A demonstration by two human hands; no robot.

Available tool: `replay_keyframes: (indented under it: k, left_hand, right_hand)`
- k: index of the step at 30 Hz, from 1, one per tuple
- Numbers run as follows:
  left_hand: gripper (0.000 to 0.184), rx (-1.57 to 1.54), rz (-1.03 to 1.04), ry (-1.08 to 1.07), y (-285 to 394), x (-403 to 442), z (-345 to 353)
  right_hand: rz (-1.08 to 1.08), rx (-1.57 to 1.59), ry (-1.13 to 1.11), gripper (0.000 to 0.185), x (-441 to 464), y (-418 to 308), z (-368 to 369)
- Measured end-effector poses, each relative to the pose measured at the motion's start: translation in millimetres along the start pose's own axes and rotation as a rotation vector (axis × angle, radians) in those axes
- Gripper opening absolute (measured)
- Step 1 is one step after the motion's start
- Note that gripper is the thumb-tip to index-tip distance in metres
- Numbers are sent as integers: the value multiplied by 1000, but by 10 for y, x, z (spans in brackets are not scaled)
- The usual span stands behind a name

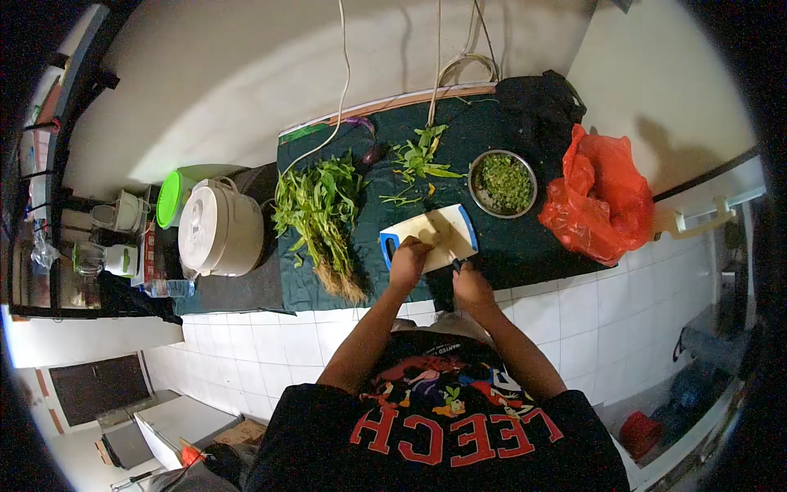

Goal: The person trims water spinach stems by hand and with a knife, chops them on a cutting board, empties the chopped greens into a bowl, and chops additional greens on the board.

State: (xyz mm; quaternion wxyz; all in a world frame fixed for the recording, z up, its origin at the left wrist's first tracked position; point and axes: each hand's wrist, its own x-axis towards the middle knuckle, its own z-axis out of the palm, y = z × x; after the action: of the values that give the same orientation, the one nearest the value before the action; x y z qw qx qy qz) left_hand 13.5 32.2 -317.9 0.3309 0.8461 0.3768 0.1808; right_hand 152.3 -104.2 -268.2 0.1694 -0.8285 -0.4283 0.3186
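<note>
A white cutting board (447,220) with blue ends lies at the front edge of the green-covered table. My left hand (412,261) rests on its left part, fingers curled together over something I cannot make out. At the lower right corner of the board, my right hand (472,287) is closed around the black handle of a knife (457,265); most of the blade is hard to see. Behind the board lie loose leafy stems (422,158). A steel bowl (534,193) of chopped greens (503,182) stands to the right. Left of the board is a large rooted bunch of leafy greens (324,213).
A red plastic bag (602,201) sits at the table's right end, a black bag (541,102) behind it. Purple eggplants (374,154) lie near the wall. A white rice cooker (220,230) stands on the left. Cables (345,66) hang down the wall.
</note>
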Motion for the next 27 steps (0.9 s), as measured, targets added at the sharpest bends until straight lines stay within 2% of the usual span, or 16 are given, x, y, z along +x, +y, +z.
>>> replay_keyframes:
  k: [4,8,11,14,17,19,23,25,27]
  left_hand:
    - [22,40,20,-6,-58,36,31]
    - [21,26,43,-23,-66,37,28]
    - [19,14,-27,-2,-37,18,18]
    - [22,41,93,26,-149,51,62]
    - [19,41,44,9,-75,54,28]
    - [15,-50,-103,15,-12,54,22]
    - [12,-56,-113,10,9,48,-19]
    - [10,79,-22,27,-12,48,10]
    - [12,36,-49,39,1,12,14]
  right_hand:
    - [-40,-27,15,32,-47,-13,-35]
    - [21,-21,-34,34,-100,88,146]
    - [37,-9,-45,35,-39,-66,28]
    - [42,-2,-76,35,-66,-173,-121]
    - [53,0,-72,34,-121,-41,28]
    - [62,1,-41,34,-63,22,93]
    - [-11,8,-36,34,29,-16,99]
    - [-38,-28,-29,34,26,-78,74]
    - [47,-27,-15,35,-82,-108,127]
